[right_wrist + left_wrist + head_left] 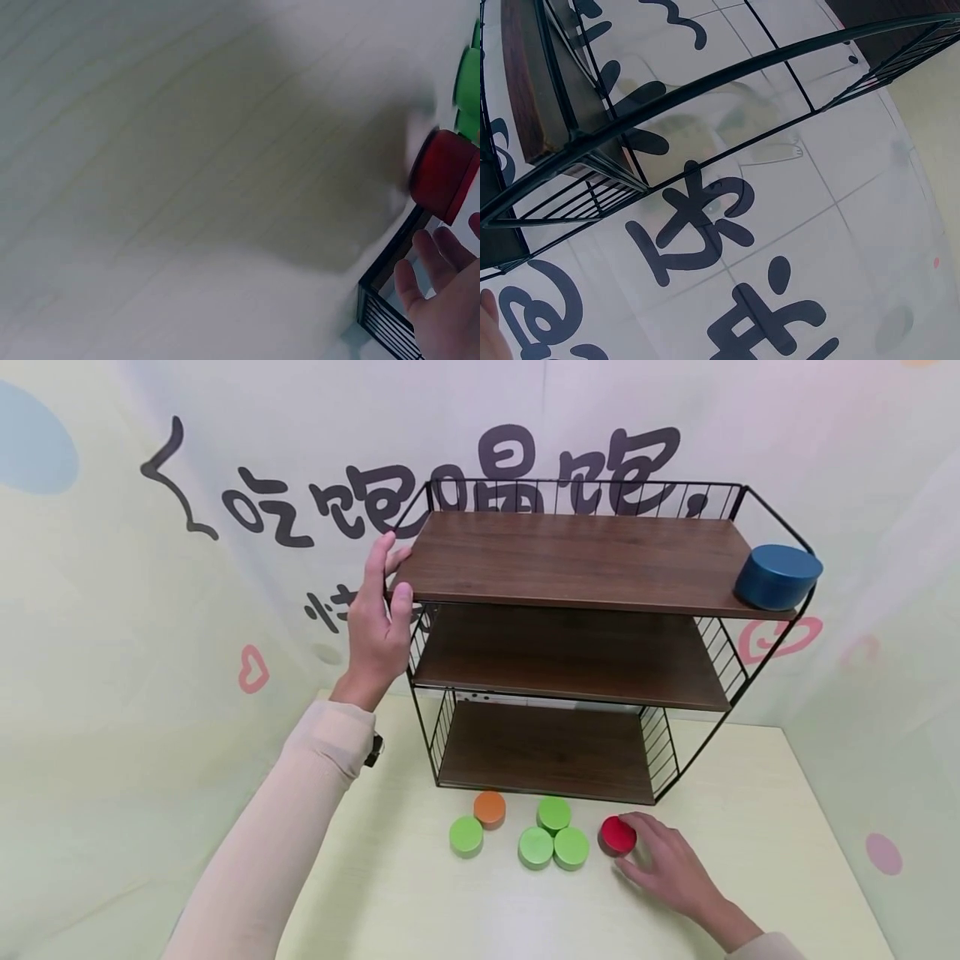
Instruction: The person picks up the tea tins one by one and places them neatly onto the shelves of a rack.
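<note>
A three-tier shelf rack [581, 560] with dark wood boards and a black wire frame stands on the table. My left hand [378, 631] grips the left end of its top board, thumb at the front corner and fingers along the side rail. In the left wrist view the wire side of the rack shows, with only a sliver of that hand at the lower left. A round red tin [617, 836] sits in front of the rack. My right hand [667, 864] is at its right side, fingers and thumb spread around the near edge; the right wrist view shows the fingers loosely extended beside it.
On the table lie several round green tins [572, 848] and an orange tin [490, 809], left of the red one. A larger blue tin [778, 577] stands on the top board's right end. White printed cloth [187, 610] hangs behind and at both sides.
</note>
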### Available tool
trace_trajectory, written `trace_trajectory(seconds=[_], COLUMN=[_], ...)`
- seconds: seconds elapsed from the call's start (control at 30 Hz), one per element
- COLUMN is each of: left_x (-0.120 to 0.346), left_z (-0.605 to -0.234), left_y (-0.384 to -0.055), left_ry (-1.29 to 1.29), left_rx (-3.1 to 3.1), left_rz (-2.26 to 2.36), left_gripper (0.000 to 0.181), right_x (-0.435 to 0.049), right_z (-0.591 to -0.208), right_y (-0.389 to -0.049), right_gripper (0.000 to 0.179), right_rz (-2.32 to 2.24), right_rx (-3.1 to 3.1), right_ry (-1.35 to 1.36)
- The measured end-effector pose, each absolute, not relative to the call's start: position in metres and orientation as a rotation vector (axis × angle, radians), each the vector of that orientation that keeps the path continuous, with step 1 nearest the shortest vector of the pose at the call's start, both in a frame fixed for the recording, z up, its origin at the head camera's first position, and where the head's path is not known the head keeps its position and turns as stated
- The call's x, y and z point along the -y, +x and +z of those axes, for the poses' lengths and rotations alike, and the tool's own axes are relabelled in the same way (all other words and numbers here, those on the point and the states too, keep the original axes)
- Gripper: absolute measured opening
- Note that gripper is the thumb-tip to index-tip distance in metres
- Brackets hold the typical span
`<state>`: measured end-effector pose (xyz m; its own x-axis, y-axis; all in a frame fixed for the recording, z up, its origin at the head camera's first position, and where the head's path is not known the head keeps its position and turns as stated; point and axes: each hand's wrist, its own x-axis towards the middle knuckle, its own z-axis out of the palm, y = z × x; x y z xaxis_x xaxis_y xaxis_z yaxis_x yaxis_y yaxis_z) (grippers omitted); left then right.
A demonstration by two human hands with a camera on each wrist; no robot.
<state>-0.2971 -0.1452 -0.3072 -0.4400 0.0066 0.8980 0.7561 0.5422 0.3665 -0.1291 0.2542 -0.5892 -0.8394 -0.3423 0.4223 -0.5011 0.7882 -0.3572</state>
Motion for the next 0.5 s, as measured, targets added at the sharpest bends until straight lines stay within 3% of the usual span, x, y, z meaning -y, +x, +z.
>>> trace_trajectory(seconds=[0.5], left_x=[0.144], left_z=[-0.3076], left_y=[-0.2964], left_ry=[-0.619], left_rx=[1.835], left_rz=[-1.001], left_gripper=[0.055], right_x=[-0.2482], right_z=[-0.5972], right_y=[-0.1275], right_gripper=[0.062], right_rz=[0.703], right_rx=[2.658], right_ry=[0.567])
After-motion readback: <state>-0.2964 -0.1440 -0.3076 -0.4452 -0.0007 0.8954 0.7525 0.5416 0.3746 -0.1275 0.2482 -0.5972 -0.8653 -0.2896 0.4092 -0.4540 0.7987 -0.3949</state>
